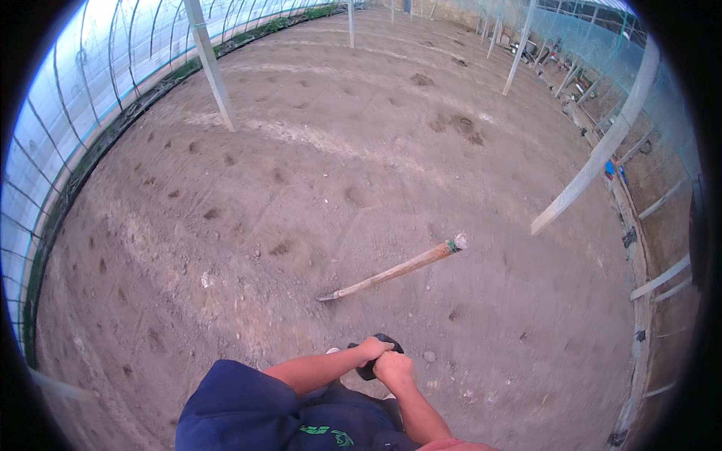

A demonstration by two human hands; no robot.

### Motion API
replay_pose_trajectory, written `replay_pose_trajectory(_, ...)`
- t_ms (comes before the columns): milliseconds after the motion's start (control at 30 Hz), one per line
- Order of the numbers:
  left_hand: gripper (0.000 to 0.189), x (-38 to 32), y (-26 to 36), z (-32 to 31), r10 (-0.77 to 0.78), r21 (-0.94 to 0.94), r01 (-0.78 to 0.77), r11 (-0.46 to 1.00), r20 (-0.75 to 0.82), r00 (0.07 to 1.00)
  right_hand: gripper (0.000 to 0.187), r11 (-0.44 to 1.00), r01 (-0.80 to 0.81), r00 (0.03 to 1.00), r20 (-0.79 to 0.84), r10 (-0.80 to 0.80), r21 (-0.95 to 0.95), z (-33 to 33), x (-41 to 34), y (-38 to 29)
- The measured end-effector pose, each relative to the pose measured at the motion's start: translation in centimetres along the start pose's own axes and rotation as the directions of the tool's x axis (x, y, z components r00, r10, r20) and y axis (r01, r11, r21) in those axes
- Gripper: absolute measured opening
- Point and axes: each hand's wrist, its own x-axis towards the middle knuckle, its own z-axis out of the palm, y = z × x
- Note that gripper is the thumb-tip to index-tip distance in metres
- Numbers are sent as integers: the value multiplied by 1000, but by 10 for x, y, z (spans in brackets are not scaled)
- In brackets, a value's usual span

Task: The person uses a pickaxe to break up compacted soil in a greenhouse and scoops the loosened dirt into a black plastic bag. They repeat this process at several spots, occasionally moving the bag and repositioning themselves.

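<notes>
My left hand point(373, 348) and my right hand point(393, 366) are close together in front of my body, touching each other. Both look closed on a black object point(366, 370), most of it hidden beneath them, so its exact kind cannot be told. Beyond my hands is a long-handled digging tool point(395, 272) with a wooden handle. Its small metal blade point(326, 297) meets the soil, while green and whitish wrapping covers the handle's other end, up to the right.
Bare soil point(496, 315) with small holes and pale ridges spreads around me inside a greenhouse. Upright posts stand on the right point(598, 163) and at the upper left point(211, 67). A clear plastic wall with ribs point(84, 79) curves along the left.
</notes>
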Motion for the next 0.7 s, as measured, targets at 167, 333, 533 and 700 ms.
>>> replay_pose_trajectory(167,49,-11,-7,-34,-71,-225,52,973,-80,994,29,998,68,998,-11,-68,-9,-19,10,-29)
replay_pose_trajectory(333,27,-31,-17,-74,49,-662,-67,746,-46,998,52,883,174,944,-328,-24,436,-52,14,-2)
replay_pose_trajectory(533,28,-89,-13,-95,176,-838,-104,536,-9,984,80,719,283,883,-465,64,635,-16,58,55)
replay_pose_trajectory(700,30,-122,-15,-79,39,-910,-153,386,-150,988,82,478,158,987,-158,-40,864,-4,58,9)
